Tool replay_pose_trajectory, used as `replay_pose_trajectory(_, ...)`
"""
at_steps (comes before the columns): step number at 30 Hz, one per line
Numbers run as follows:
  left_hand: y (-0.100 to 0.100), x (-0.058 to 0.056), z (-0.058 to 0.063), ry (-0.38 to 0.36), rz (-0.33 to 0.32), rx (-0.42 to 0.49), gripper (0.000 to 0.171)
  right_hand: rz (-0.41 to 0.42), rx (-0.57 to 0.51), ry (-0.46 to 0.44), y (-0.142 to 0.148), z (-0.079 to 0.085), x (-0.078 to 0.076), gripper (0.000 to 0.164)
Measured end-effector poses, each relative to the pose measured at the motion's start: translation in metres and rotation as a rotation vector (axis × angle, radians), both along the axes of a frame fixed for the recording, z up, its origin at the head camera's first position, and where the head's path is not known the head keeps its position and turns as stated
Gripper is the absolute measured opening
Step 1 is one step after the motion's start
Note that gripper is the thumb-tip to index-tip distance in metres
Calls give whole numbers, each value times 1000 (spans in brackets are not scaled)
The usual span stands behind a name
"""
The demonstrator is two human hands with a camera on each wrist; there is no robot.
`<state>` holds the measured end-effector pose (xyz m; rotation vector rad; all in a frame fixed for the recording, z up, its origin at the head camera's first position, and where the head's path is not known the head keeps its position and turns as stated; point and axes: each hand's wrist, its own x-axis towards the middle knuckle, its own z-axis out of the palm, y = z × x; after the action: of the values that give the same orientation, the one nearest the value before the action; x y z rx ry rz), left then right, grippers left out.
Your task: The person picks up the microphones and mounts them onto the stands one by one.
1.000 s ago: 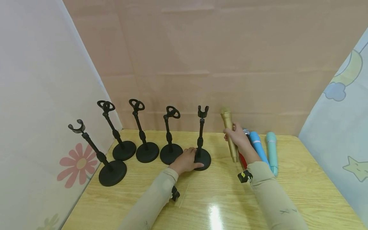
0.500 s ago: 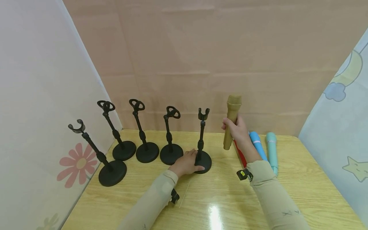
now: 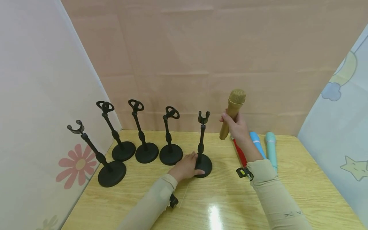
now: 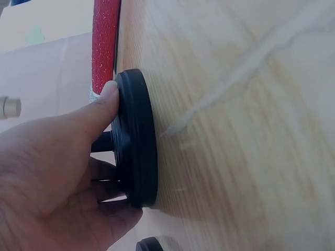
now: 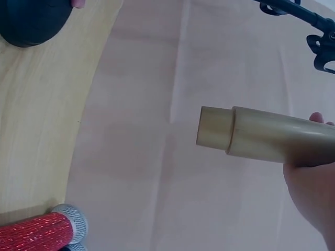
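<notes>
The gold microphone (image 3: 237, 96) tilts in your right grip (image 3: 236, 126), fingers closed round its handle, hiding part; the right wrist view cuts off its head. Left of that, your left grip (image 3: 185, 166) clasps the base of a black stand (image 3: 201, 148). Right of the right grip, your sleeve (image 3: 274, 195) covers the blue microphone's (image 3: 257, 143) lower end.

The right hand (image 3: 238, 129) holds a gold microphone (image 3: 234, 104) tilted head-up; the left hand (image 3: 185, 166) grips an upright black stand (image 3: 201, 147).

Soft, even light; white glare on the near part of the glossy yellow wood-grain table (image 3: 227, 199); wrist views dimmer, hazier.
</notes>
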<state>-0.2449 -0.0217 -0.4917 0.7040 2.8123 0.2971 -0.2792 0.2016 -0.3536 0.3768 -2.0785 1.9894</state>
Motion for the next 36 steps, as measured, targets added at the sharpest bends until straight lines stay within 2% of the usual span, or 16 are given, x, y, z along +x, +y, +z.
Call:
replay_pose_trajectory(4, 1, 6, 1, 23, -23, -22, 88, 5, -6, 31, -3, 6, 3, 24)
replay_pose_trajectory(12, 3, 14, 3, 34, -34, -68, 89, 10, -4, 99, -10, 14, 7, 26)
replay_pose_trajectory(22, 3, 25, 4, 35, -30, -38, 91, 42, -10, 146, -19, 23, 13, 28)
replay_pose_trajectory(30, 6, 35, 5, 56, -21, -58, 90, 50, -33, 179, -28, 30, 17, 36)
replay_pose_trajectory(36, 7, 41, 7, 83, -26, -83, 91, 80, -83, 255, -35, 32, 19, 32)
